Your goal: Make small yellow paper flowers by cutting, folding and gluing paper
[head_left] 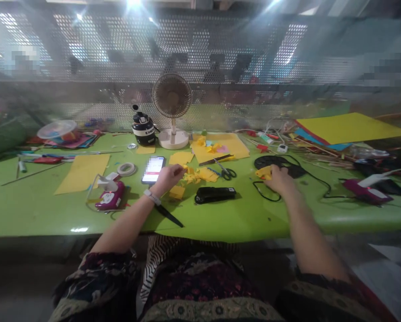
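My left hand (168, 177), wearing a watch, is closed in a pinch beside a heap of yellow paper scraps (194, 175). Whatever lies between those fingertips is too small to make out. Over on the right, my right hand (280, 178) grips a crumpled or folded yellow paper piece (263, 172). Under and behind that hand lies a dark flat oval thing (267, 162) with a cable. Between my hands are a black stapler (215, 195) and open scissors (226, 171). A lit phone (152, 170) rests just beyond my left wrist.
A white fan (172, 138) and a dark bottle (143, 129) stand at the back. Purple power strips (110, 196) sit left and right. Tape (126, 169) and yellow sheets (83, 173) lie leftward; coloured sheets (351, 127) pile at right. A perforated screen closes off the back.
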Action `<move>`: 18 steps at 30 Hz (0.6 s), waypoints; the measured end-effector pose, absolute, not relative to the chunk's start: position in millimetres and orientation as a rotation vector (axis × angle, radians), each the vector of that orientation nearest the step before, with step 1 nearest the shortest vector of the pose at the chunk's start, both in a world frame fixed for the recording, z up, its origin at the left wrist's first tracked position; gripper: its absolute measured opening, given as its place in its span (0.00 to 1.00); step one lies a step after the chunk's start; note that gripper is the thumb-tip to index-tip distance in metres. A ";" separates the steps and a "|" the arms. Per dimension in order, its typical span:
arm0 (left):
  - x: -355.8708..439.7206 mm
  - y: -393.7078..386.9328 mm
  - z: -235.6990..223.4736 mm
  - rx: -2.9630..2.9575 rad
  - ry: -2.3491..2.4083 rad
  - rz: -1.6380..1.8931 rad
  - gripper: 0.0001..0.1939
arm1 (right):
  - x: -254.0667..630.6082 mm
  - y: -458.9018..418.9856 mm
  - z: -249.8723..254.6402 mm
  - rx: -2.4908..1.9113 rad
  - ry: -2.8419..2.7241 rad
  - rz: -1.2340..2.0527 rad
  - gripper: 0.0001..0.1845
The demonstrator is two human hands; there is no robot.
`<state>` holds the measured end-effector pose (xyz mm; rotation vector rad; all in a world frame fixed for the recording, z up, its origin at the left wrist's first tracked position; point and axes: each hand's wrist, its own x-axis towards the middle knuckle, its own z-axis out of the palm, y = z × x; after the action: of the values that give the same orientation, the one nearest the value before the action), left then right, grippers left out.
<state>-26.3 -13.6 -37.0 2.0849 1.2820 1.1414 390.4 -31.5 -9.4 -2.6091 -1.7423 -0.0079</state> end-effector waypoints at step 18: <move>-24.1 -15.8 -40.1 2.042 1.267 1.125 0.17 | 329.8 -17.4 34.7 -1.596 -1.640 0.380 0.34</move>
<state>-24.1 -15.8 -40.1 2.0424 1.2671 1.1250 329.8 -17.4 34.7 -1.5959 -1.6404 0.3796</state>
